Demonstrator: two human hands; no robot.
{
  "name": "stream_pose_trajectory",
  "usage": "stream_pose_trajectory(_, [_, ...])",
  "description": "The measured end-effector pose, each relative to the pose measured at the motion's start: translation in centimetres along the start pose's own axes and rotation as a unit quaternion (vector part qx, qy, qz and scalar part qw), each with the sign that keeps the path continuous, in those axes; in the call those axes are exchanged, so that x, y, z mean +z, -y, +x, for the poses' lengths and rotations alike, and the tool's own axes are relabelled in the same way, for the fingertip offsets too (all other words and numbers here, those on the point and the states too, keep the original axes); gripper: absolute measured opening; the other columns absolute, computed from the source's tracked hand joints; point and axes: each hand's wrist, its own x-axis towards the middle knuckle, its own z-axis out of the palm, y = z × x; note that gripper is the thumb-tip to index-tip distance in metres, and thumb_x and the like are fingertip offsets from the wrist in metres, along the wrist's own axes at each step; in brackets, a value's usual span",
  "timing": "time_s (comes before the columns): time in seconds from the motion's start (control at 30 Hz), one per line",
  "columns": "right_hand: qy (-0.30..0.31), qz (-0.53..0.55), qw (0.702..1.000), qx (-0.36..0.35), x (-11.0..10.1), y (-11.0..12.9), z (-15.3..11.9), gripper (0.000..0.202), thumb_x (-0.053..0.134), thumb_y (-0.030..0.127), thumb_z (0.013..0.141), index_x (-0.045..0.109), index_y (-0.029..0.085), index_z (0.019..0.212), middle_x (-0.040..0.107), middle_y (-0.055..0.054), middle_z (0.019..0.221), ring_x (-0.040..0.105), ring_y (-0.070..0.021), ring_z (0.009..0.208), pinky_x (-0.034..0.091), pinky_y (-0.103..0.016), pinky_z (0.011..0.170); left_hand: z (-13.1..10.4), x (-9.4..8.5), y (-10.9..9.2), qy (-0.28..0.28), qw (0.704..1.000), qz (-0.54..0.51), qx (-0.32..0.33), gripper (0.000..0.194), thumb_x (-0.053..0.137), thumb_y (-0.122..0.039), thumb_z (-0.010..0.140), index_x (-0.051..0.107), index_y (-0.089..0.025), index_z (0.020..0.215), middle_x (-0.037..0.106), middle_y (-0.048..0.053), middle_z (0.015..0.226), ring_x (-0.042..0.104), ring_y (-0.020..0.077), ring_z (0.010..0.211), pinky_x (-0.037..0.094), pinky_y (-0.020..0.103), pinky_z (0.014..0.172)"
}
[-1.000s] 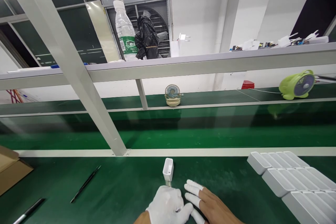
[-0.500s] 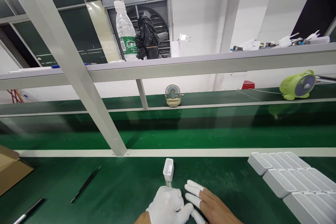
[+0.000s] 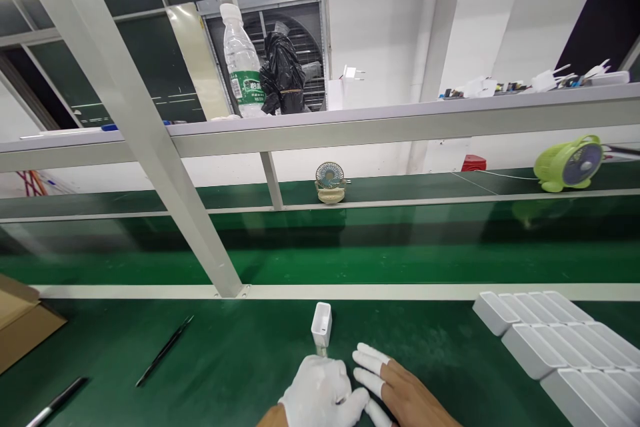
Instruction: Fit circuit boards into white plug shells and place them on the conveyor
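A small white open box stands on the green table at the bottom centre. Just below it is my left hand, in a white glove, its fingers curled; a short pale piece shows between the glove and the box. Whatever those fingers hold is hidden under the hand. My right hand, with white covers on its fingertips, lies close on the right, fingers apart and stretched toward the left thumb. Its lower fingers are partly hidden at the left thumb, and nothing shows in its grasp.
Rows of white boxes stand at the right. Left are a black tweezer-like tool, a pen and a cardboard box. A slanted metal post meets the rail behind the table. Beyond are a small fan and a green fan.
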Motion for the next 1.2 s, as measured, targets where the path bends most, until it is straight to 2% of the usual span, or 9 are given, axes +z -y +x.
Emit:
stream_pose_trajectory(0.2, [-0.033, -0.008, 0.999, -0.008, 0.3, 0.0, -0.1, 0.058, 0.052, 0.008, 0.091, 0.048, 0.019, 0.147, 0.052, -0.012, 0.148, 0.048, -0.0291, 0.139, 0.045, -0.043, 0.112, 0.0, -0.1, -0.1, 0.004, 1.000, -0.004, -0.011, 0.039, 0.061, -0.036, 0.083, 0.049, -0.019, 0.050, 0.048, -0.001, 0.048, 0.044, 0.0112, 0.046, 0.028, 0.027, 0.048])
stream_pose_trajectory(0.4, [-0.014, -0.020, 1.000, 0.000, 0.2, 0.1, -0.1, 0.056, 0.052, 0.009, 0.091, 0.049, 0.017, 0.147, 0.052, -0.014, 0.148, 0.049, -0.0307, 0.138, 0.047, -0.044, 0.110, 0.1, -0.3, -0.2, 0.009, 1.000, -0.004, -0.010, 0.040, 0.060, -0.038, 0.084, 0.049, -0.019, 0.050, 0.048, -0.001, 0.048, 0.043, 0.0110, 0.046, 0.029, 0.027, 0.049])
stream_pose_trajectory(0.57, [-0.033, 0.004, 0.999, -0.007, 0.3, -0.1, 0.0, 0.057, 0.053, 0.010, 0.093, 0.046, 0.020, 0.149, 0.052, -0.013, 0.149, 0.047, -0.0283, 0.140, 0.045, -0.042, 0.112, 0.1, -0.3, -0.2, 0.000, 1.000, 0.006, -0.011, 0.038, 0.060, -0.037, 0.082, 0.049, -0.020, 0.050, 0.048, -0.001, 0.048, 0.044, 0.0115, 0.046, 0.029, 0.028, 0.048])
stream_pose_trajectory(0.87, [0.009, 0.008, 1.000, 0.005, -1.1, 0.6, 0.5, 0.063, 0.052, 0.006, 0.089, 0.045, 0.020, 0.150, 0.051, -0.013, 0.149, 0.048, -0.0302, 0.138, 0.045, -0.044, 0.111, 0.7, -1.4, -0.7, -0.004, 1.000, -0.005, 0.007, 0.045, 0.060, -0.040, 0.086, 0.050, -0.019, 0.048, 0.043, -0.002, 0.045, 0.042, 0.0108, 0.043, 0.027, 0.027, 0.045])
stream_pose_trajectory(1.0, [0.026, -0.010, 1.000, 0.005, -1.1, 0.6, 0.5, 0.065, 0.051, 0.004, 0.085, 0.046, 0.018, 0.149, 0.050, -0.014, 0.149, 0.048, -0.0328, 0.138, 0.043, -0.049, 0.110, 0.8, -1.8, -0.8, -0.002, 1.000, -0.015, 0.009, 0.044, 0.060, -0.039, 0.087, 0.051, -0.019, 0.049, 0.044, -0.002, 0.046, 0.044, 0.0107, 0.044, 0.028, 0.027, 0.045])
stream_pose_trajectory(1.1, [0.005, -0.027, 1.000, -0.007, -0.8, 0.4, 0.4, 0.058, 0.050, 0.008, 0.089, 0.049, 0.016, 0.146, 0.052, -0.017, 0.148, 0.048, -0.0334, 0.137, 0.043, -0.050, 0.110, 0.6, -1.7, -0.8, 0.007, 1.000, -0.015, -0.013, 0.040, 0.062, -0.038, 0.085, 0.053, -0.019, 0.050, 0.049, -0.001, 0.048, 0.046, 0.0116, 0.047, 0.028, 0.027, 0.046])
stream_pose_trajectory(1.2, [-0.042, -0.016, 0.999, -0.028, -0.3, 0.2, 0.2, 0.052, 0.051, 0.012, 0.092, 0.051, 0.016, 0.143, 0.056, -0.016, 0.144, 0.047, -0.0307, 0.139, 0.040, -0.048, 0.113, 0.3, -1.3, -0.8, 0.015, 0.999, -0.012, -0.033, 0.038, 0.063, -0.035, 0.083, 0.053, -0.020, 0.050, 0.051, 0.000, 0.049, 0.047, 0.0124, 0.049, 0.029, 0.027, 0.047])
